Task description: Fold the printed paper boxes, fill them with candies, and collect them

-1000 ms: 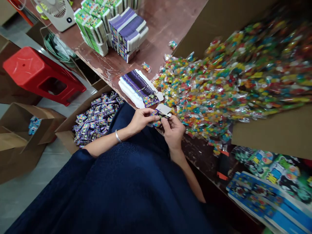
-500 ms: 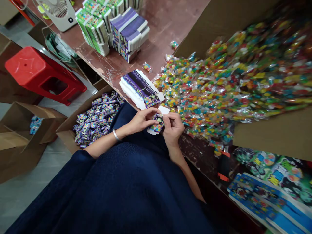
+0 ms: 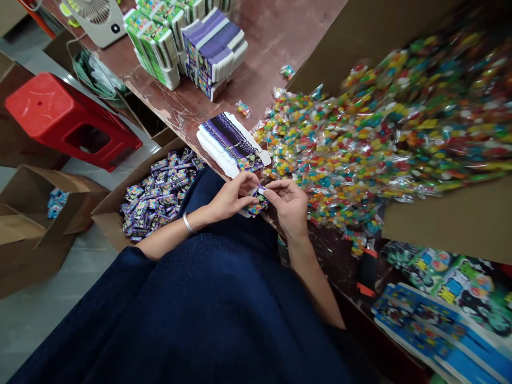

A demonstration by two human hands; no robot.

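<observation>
Between my hands, at the table edge, is a small purple printed candy box (image 3: 259, 201). My left hand (image 3: 236, 196) grips its left side between thumb and fingers. The thumb and fingers of my right hand (image 3: 288, 202) pinch the box's upper right end, where the flap is folded over. Just beyond my hands lies a fanned stack of flat purple box blanks (image 3: 232, 141). To the right spreads a big heap of small clear packets of coloured candies (image 3: 320, 144). Whether a packet is inside the box is hidden.
Bundled purple blanks (image 3: 214, 48) and green bundles (image 3: 154, 45) stand farther back beside a fan (image 3: 98, 21). A carton of finished purple boxes (image 3: 160, 192) sits at left, near a red stool (image 3: 72, 120). A black-and-orange tool (image 3: 367, 272) and blue printed sheets (image 3: 436, 330) lie at right.
The white flap that stood up at the box's top end is now folded down. My right hand has shifted slightly to the right, its fingers extended more.
</observation>
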